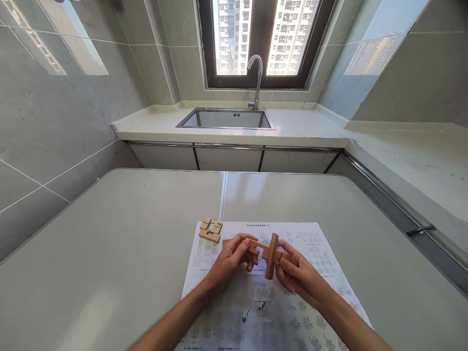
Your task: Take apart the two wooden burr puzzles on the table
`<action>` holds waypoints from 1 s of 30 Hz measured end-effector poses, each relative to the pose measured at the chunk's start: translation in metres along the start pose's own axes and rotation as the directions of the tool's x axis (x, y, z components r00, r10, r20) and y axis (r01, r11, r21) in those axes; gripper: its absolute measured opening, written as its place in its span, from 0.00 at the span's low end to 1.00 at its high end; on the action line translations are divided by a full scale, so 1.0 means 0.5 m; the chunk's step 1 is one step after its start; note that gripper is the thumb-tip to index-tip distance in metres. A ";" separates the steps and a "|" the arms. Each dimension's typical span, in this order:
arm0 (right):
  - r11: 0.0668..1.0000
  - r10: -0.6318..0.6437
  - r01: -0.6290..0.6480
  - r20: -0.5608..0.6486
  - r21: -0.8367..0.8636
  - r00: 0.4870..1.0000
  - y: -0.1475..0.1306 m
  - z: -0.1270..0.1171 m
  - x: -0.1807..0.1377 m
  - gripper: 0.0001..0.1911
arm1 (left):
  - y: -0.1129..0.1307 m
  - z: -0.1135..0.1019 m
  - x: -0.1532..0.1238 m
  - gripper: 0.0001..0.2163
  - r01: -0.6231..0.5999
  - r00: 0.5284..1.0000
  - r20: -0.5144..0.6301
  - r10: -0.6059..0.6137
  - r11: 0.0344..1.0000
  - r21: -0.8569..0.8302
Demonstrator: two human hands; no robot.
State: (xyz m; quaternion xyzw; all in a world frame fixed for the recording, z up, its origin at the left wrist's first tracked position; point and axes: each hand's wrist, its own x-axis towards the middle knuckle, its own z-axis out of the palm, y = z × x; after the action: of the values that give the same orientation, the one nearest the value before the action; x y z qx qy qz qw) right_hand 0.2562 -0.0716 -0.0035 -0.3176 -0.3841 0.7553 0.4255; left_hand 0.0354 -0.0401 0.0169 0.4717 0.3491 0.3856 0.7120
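Observation:
Both my hands hold a wooden puzzle assembly point(266, 252) above a printed instruction sheet point(270, 302). My left hand point(234, 261) pinches the left end of a notched horizontal wooden bar. My right hand point(294, 270) grips the crossing upright wooden bar from the right. The two bars form a cross. Loose wooden puzzle pieces point(211, 229) lie on the sheet's far left corner, apart from my hands.
The sheet lies on a grey table point(109, 253) with a seam down its middle. Beyond it runs a white counter point(300, 129) with a steel sink point(226, 118) and faucet point(256, 80) under a window. Tiled walls stand on both sides.

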 end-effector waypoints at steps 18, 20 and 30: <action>0.999 -0.037 0.037 -0.044 -0.014 0.998 0.002 0.005 -0.001 0.25 | 0.003 0.001 0.002 0.19 -0.006 1.000 0.004 0.006 1.000 0.017; 0.999 -0.037 0.036 -0.048 -0.018 0.998 0.005 0.005 -0.001 0.25 | 0.003 0.002 0.003 0.20 -0.004 1.000 -0.001 0.004 1.000 0.013; 0.999 -0.042 0.041 -0.041 -0.022 0.998 0.005 0.006 -0.003 0.23 | 0.000 -0.001 0.004 0.19 -0.010 1.000 0.007 0.010 0.999 0.030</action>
State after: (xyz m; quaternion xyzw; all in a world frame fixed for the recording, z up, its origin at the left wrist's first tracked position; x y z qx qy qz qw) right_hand 0.2532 -0.0747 -0.0039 -0.3296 -0.3896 0.7355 0.4456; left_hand 0.0358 -0.0379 0.0162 0.4854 0.3502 0.3821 0.7041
